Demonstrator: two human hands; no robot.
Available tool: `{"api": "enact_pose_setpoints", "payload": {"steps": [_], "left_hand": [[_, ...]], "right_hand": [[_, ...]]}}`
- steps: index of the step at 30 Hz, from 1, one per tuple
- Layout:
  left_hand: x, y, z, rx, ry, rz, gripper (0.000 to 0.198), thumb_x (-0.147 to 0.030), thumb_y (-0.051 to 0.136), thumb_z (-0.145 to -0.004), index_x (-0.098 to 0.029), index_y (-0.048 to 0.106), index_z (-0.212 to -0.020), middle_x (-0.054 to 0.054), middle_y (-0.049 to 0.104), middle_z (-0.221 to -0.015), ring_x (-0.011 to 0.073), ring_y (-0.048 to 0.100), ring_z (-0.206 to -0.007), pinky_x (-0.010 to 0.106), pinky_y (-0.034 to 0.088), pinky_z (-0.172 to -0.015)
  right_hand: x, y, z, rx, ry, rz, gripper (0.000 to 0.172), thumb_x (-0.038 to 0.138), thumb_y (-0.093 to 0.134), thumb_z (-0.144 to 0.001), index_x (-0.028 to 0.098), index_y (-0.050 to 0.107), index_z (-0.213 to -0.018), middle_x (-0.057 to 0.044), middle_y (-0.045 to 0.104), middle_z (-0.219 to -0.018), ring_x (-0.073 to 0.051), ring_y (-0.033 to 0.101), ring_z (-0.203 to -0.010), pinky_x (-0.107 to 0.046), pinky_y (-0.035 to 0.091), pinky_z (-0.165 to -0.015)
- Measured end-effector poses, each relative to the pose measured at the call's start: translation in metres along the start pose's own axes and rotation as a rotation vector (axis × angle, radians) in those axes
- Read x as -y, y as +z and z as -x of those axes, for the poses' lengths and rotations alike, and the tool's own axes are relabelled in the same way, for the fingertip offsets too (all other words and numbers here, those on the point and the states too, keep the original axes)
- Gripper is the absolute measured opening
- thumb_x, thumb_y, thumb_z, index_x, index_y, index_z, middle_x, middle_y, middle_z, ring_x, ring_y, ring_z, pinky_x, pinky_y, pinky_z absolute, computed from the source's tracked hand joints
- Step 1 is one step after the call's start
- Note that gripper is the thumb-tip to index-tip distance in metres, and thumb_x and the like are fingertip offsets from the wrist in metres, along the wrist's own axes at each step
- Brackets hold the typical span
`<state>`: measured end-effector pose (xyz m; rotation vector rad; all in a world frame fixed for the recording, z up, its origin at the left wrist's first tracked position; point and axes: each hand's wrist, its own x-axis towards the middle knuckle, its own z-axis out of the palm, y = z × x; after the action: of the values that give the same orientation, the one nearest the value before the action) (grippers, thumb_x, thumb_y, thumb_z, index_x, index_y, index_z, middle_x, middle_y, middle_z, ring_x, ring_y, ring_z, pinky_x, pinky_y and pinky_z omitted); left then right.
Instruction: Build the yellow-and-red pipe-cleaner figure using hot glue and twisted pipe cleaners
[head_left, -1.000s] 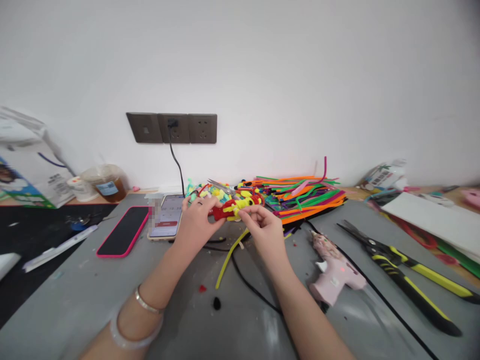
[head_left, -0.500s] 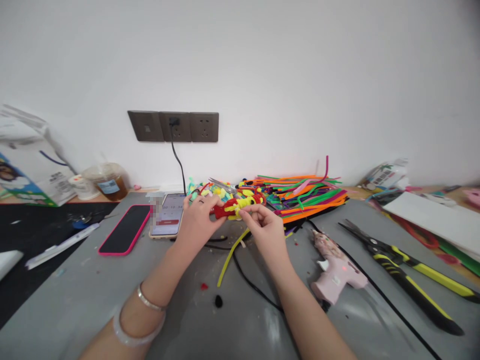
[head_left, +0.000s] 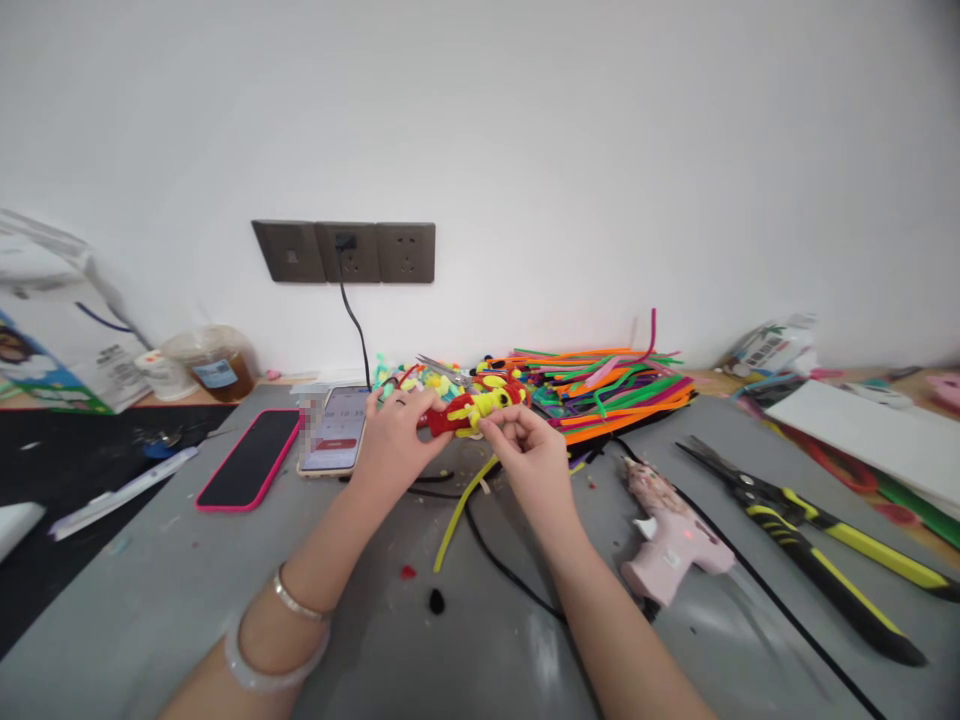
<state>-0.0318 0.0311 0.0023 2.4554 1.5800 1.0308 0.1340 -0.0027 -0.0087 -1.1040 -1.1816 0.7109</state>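
Observation:
A red and yellow pipe-cleaner figure [head_left: 484,406] is held up between both hands, lying roughly sideways. My left hand [head_left: 401,425] is closed around its red left end. On the other side my right hand [head_left: 525,440] pinches at a yellow part along its lower edge; exactly what the fingertips grip is too small to tell. Below the hands a loose yellow pipe cleaner [head_left: 457,515] lies on the grey table, with a small red scrap [head_left: 407,572] and a black fuzzy ball [head_left: 436,601] nearer to me.
Behind the figure lie a heap of coloured pipe cleaners [head_left: 630,395] and small scissors [head_left: 444,370]. A pink glue gun [head_left: 667,545] and large shears [head_left: 802,540] rest at right. Two phones, one pink-cased [head_left: 251,460], one showing a timer [head_left: 334,435], and a drink cup [head_left: 225,365] stand left.
The figure has turned slightly in my fingers, so more of its yellow part with a black spot shows. Both hands stay almost in place.

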Motion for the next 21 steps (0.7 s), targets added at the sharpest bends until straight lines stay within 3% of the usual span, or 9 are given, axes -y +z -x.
{"api": "enact_pose_setpoints", "payload": {"steps": [7, 13, 17, 21], "left_hand": [[0.002, -0.001, -0.004, -0.060, -0.086, 0.151, 0.020, -0.021, 0.071, -0.073, -0.024, 0.058, -0.088, 0.001, 0.074, -0.101, 0.0259, 0.066, -0.102, 0.048, 0.035, -0.105], [0.001, -0.001, -0.008, -0.253, -0.221, 0.561, 0.025, -0.033, 0.071, -0.072, -0.023, 0.049, -0.079, -0.003, 0.064, -0.080, 0.0171, 0.063, -0.079, 0.029, 0.050, -0.075], [-0.009, 0.006, -0.005, -0.283, -0.333, 0.872, 0.033, -0.035, 0.074, -0.068, -0.023, 0.046, -0.079, -0.003, 0.064, -0.076, 0.0150, 0.064, -0.070, 0.026, 0.052, -0.064], [-0.020, 0.011, -0.001, -0.312, -0.378, 1.062, 0.036, -0.033, 0.078, -0.067, -0.022, 0.045, -0.077, -0.002, 0.066, -0.078, 0.0146, 0.065, -0.072, 0.025, 0.054, -0.064]], "right_hand": [[0.006, -0.001, 0.001, -0.094, 0.005, -0.080, 0.033, 0.050, 0.066, -0.082, 0.021, 0.056, -0.071, 0.008, 0.034, -0.055, -0.010, 0.028, -0.050, -0.026, 0.023, -0.049], [0.002, -0.002, 0.001, -0.112, 0.046, -0.152, 0.040, 0.056, 0.060, -0.085, 0.020, 0.060, -0.070, 0.007, 0.034, -0.055, -0.011, 0.029, -0.050, -0.026, 0.024, -0.048], [-0.001, 0.004, -0.002, -0.044, 0.049, -0.182, 0.032, 0.051, 0.068, -0.079, 0.020, 0.063, -0.076, 0.004, 0.049, -0.059, -0.013, 0.045, -0.054, -0.025, 0.037, -0.051], [-0.005, 0.009, -0.001, 0.058, 0.036, -0.228, 0.031, 0.046, 0.073, -0.077, 0.020, 0.067, -0.092, -0.004, 0.069, -0.080, -0.019, 0.065, -0.073, -0.032, 0.053, -0.068]]}}
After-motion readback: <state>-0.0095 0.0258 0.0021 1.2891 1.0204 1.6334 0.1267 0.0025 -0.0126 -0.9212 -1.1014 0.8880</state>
